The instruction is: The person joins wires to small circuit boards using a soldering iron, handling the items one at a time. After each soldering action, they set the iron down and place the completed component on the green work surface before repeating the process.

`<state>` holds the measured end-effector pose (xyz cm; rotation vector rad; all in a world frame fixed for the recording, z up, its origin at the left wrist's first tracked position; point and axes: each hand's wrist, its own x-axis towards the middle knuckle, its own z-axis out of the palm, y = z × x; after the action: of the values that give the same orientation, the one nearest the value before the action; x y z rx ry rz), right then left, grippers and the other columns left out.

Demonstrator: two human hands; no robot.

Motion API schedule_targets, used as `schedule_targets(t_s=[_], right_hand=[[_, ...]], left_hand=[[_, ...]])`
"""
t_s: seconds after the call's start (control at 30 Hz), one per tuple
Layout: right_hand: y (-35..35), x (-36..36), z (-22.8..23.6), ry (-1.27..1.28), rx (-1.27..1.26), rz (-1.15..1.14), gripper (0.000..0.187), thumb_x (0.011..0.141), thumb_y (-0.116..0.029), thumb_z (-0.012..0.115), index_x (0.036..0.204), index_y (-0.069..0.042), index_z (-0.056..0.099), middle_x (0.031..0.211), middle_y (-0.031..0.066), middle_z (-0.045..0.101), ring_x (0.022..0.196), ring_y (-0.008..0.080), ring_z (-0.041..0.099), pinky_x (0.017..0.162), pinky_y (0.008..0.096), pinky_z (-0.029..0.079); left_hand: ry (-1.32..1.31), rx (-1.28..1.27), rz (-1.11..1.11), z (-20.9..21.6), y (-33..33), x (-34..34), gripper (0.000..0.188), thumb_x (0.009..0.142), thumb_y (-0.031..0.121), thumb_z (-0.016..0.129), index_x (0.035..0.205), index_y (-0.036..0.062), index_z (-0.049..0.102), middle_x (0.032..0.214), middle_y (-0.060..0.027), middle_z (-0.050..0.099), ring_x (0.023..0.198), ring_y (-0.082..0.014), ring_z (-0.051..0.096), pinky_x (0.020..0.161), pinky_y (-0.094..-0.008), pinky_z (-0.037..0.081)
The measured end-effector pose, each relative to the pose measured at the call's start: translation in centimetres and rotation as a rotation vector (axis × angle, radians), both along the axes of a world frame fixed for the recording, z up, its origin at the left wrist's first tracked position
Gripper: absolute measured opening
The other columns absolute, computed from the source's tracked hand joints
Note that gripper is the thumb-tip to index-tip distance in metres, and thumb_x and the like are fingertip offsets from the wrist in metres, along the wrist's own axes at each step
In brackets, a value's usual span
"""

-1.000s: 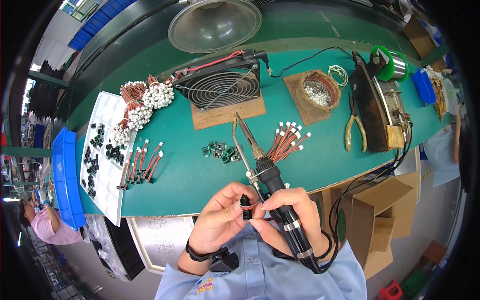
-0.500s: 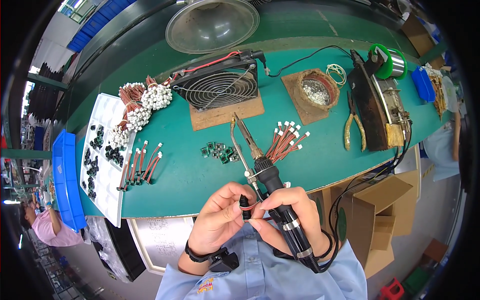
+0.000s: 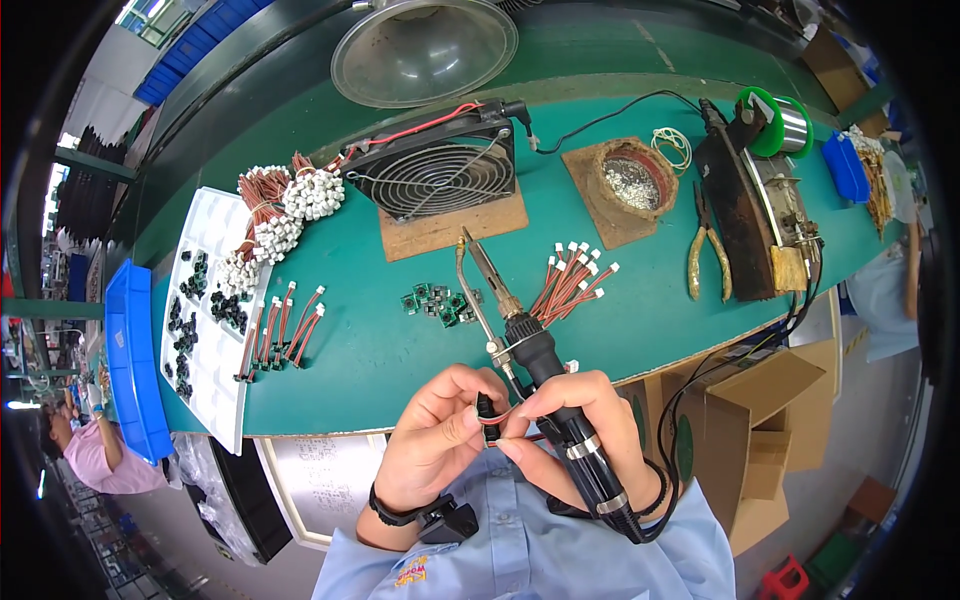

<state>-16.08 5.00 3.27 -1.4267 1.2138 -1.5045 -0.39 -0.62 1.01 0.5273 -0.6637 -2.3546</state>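
Note:
My left hand (image 3: pixel 440 430) pinches a small black part (image 3: pixel 487 410) between thumb and fingers, in front of my chest. Across my right hand (image 3: pixel 580 435) lies a soldering iron (image 3: pixel 537 350) with a black handle, gripped so that its tip points up and away over the bench. A thin metal solder-feed tube (image 3: pixel 475 300) is clamped alongside it. The thumb and forefinger of that same hand also pinch a short red-and-black wire (image 3: pixel 496 419) at the black part. Fingers hide where wire and part meet. Beyond the tip lie small green circuit boards (image 3: pixel 440 304) and loose connector wires (image 3: pixel 570 285).
A fan (image 3: pixel 440 170) stands on a wooden board at the back. To its right are a solder-scrap pot (image 3: pixel 655 190), pliers (image 3: pixel 708 255) and a solder spool (image 3: pixel 795 127) on a feeder. At left lie finished wired parts (image 3: pixel 285 335), a white tray (image 3: pixel 208 375) and a blue bin (image 3: pixel 135 370).
The soldering iron's tip has shifted slightly left. Both hands keep their grips, with the black part and wire moved only slightly.

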Motion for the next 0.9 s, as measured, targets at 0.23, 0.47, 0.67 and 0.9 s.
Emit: schedule_targets(t_s=[0.23, 0.47, 0.67, 0.9], right_hand=[[-0.3, -0.8, 0.0, 0.081, 0.018, -0.001, 0.039, 0.072, 0.001, 0.074, 0.101, -0.005, 0.047, 0.077, 0.0054, 0.063, 0.07, 0.0126, 0.063, 0.06, 0.0237, 0.048], [0.0, -1.0, 0.1, 0.087, 0.092, -0.027, 0.04, 0.073, 0.003, 0.072, 0.104, -0.004, 0.046, 0.082, 0.0068, 0.062, 0.073, 0.0118, 0.063, 0.062, 0.023, 0.05], [0.3, -0.8, -0.7, 0.116, 0.106, -0.111, 0.041, 0.076, 0.006, 0.066, 0.108, -0.002, 0.042, 0.089, 0.011, 0.061, 0.075, 0.0121, 0.063, 0.065, 0.0233, 0.051], [0.1, -1.2, -0.6, 0.249, 0.067, -0.169, 0.04, 0.078, 0.003, 0.066, 0.11, -0.002, 0.042, 0.089, 0.0111, 0.062, 0.075, 0.0151, 0.062, 0.067, 0.0266, 0.05]], left_hand=[[-0.241, -0.238, 0.022, 1.6, -0.2, 0.3, 0.016, 0.091, 0.007, 0.052, 0.106, 0.0005, 0.049, 0.1, -0.0102, 0.057, 0.09, -0.0147, 0.054, 0.08, -0.0287, 0.043], [-0.385, -0.386, 0.078, 2.1, 0.3, 0.0, 0.017, 0.092, 0.002, 0.048, 0.109, -0.0016, 0.046, 0.102, -0.011, 0.058, 0.095, -0.0147, 0.055, 0.084, -0.0275, 0.043], [-0.447, -0.372, 0.021, 1.6, 0.2, 0.4, 0.016, 0.093, 0.002, 0.047, 0.108, -0.0017, 0.045, 0.103, -0.0116, 0.059, 0.097, -0.0157, 0.056, 0.086, -0.0276, 0.043], [-0.403, -0.297, 0.118, 2.3, 0.4, -0.9, 0.012, 0.091, 0.009, 0.049, 0.099, 0.0001, 0.047, 0.096, -0.0143, 0.061, 0.091, -0.0192, 0.059, 0.085, -0.0318, 0.044]])
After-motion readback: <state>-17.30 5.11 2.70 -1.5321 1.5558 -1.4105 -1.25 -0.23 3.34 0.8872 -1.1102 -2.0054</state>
